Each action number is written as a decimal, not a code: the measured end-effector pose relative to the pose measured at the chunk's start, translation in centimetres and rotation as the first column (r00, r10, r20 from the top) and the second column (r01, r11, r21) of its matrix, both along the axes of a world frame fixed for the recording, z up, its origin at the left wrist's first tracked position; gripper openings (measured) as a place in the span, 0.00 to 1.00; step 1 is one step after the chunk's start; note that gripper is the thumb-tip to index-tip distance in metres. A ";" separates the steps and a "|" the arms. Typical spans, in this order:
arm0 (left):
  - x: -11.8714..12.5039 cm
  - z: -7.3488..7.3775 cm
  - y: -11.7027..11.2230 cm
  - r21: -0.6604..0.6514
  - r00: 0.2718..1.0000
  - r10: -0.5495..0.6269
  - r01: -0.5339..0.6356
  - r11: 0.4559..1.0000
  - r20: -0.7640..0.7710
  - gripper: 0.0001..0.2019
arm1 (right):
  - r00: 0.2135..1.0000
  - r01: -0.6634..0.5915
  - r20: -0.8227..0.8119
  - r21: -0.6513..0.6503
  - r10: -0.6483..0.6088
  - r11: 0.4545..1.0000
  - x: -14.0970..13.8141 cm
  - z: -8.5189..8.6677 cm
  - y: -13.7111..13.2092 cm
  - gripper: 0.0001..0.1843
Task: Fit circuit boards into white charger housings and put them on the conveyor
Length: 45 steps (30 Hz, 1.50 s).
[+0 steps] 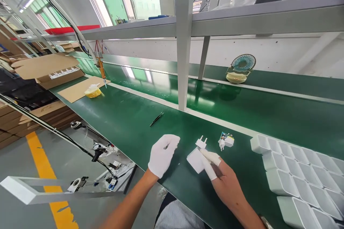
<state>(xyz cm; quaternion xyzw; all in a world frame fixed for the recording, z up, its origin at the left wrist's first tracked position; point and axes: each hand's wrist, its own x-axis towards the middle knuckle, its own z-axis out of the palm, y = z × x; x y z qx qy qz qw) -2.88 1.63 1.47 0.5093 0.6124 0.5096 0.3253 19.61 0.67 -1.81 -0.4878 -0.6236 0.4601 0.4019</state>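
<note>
My left hand (162, 155), in a white glove, is above the bench with its fingers curled together; whether anything is inside them is hidden. My right hand (224, 179) wears white covers on its fingertips and pinches a white plug-in charger (195, 161). The charger's two-pin plug part (201, 143) points away from me, with a small dark gap between it and the flat square part. Just beyond my right hand lies another white charger (228, 141), its circuit board exposed. Black tweezers (156, 118) rest on the green bench (129, 114) beyond my left hand.
Rows of white trays (292, 171) stand at the right. A small fan (240, 66) sits at the back. A yellow tape roll (92, 91) lies on cardboard at the left, beneath a hanging tool (100, 67). A metal post (183, 50) rises mid-bench.
</note>
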 end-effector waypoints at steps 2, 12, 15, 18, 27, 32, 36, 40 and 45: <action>-0.8 -0.1 0.5 -0.036 0.998 0.025 -0.027 0.999 -0.053 0.09 | 0.930 -0.039 0.361 0.285 -0.069 0.958 0.7 -1.9 0.7 0.14; 2.2 -3.2 0.1 -0.177 0.929 -0.283 0.245 0.953 -0.239 0.40 | 0.573 -0.405 0.760 0.588 -0.306 0.700 2.1 -9.1 2.2 0.14; 3.5 -3.3 0.7 -0.161 0.921 -0.339 0.310 0.937 -0.194 0.40 | 0.596 -0.391 0.742 0.603 -0.308 0.695 2.0 -8.9 2.2 0.14; 4.6 -3.0 1.0 -0.125 0.930 -0.350 0.336 0.933 -0.111 0.34 | 0.636 -0.332 0.695 0.639 -0.335 0.694 1.4 -7.0 1.2 0.12; 4.0 -2.6 4.5 -0.267 0.885 -0.353 0.277 0.923 -0.303 0.28 | 0.574 -0.441 0.784 0.539 -0.236 0.718 0.2 -4.3 2.2 0.09; 3.1 -1.0 6.9 -0.304 0.785 -0.472 0.372 0.877 -0.401 0.29 | 0.590 -0.436 0.782 0.518 -0.201 0.736 0.5 -4.5 2.4 0.10; 4.7 2.8 10.8 -0.248 0.711 -0.489 0.423 0.872 -0.506 0.28 | 0.619 -0.416 0.751 0.564 -0.232 0.714 0.7 -4.1 2.6 0.18; 10.0 5.8 15.0 -0.190 0.611 -0.549 0.552 0.812 -0.570 0.27 | 0.617 -0.419 0.754 0.556 -0.224 0.718 1.0 -3.8 3.0 0.15; 19.1 5.3 18.8 -0.146 0.499 -0.625 0.700 0.699 -0.600 0.26 | 0.608 -0.425 0.773 0.511 -0.183 0.747 0.6 -3.9 3.9 0.17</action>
